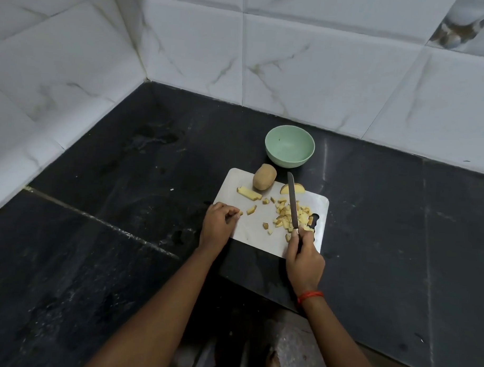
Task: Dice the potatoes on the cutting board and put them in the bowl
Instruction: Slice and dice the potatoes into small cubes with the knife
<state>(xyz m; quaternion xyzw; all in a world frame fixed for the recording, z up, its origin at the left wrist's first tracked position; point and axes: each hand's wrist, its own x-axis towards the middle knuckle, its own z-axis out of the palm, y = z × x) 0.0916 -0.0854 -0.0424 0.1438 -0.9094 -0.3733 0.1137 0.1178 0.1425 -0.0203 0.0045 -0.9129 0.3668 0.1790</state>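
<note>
A white cutting board [250, 233] lies on the dark counter. On it sit a whole unpeeled potato [264, 176], a potato wedge [297, 188], a long strip [248, 193] and a heap of diced pieces [285, 217]. My right hand [304, 257] grips the handle of a knife [292, 201], whose blade lies over the diced heap and points away from me. My left hand [219, 222] rests at the board's left edge with curled fingers, and a small potato piece shows at its fingertips. A pale green bowl [289, 150] stands beyond the board with nothing in it.
The dark stone counter [110, 233] runs into a corner of white marbled wall tiles [322, 62]. Wet patches mark the counter at the left. The counter's front edge cuts in just below the board, with the floor and my feet beneath.
</note>
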